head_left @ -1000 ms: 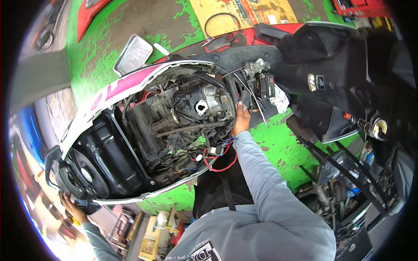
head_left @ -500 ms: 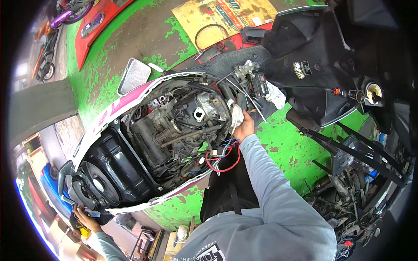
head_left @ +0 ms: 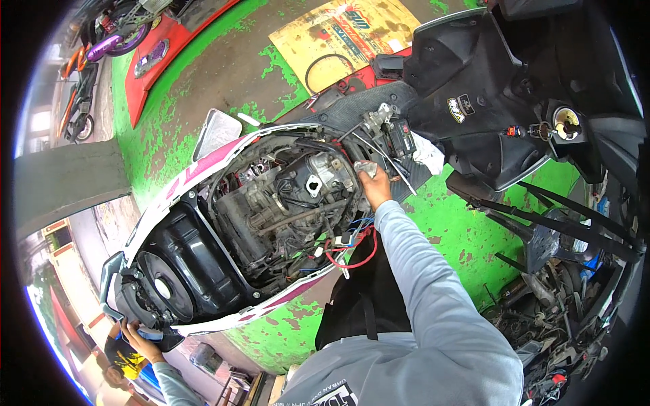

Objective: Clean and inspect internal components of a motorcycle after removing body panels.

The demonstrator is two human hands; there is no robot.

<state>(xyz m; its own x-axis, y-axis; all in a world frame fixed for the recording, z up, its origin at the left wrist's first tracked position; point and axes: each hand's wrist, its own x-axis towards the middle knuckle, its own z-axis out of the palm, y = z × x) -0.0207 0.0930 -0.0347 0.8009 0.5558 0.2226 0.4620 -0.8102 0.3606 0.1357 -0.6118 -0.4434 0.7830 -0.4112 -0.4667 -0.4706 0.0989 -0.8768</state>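
Observation:
A scooter stands stripped of its seat and panels, with its engine point(head_left: 284, 210) laid bare inside a white and pink body shell point(head_left: 196, 169). My right hand point(head_left: 374, 187) reaches in at the engine's right side. Its fingers are closed on a pale crumpled rag point(head_left: 364, 167) pressed against the engine top. Red and blue wires point(head_left: 352, 243) hang loose just under my grey sleeve. My left hand point(head_left: 135, 333) grips the scooter's tail end point(head_left: 125, 298) at the lower left, beside the black rear tub point(head_left: 183, 271).
The scooter's black front fairing point(head_left: 501, 101) with its key switch fills the upper right. A yellow cardboard sheet point(head_left: 338, 34) and a black ring point(head_left: 325, 71) lie on the worn green floor. Scrap parts point(head_left: 562, 318) pile up at the right, and a concrete pillar point(head_left: 68, 183) stands at the left.
My head has shifted, so the scooter sits a little differently in view. My right hand stays at the engine's right side and my left hand keeps its hold on the tail.

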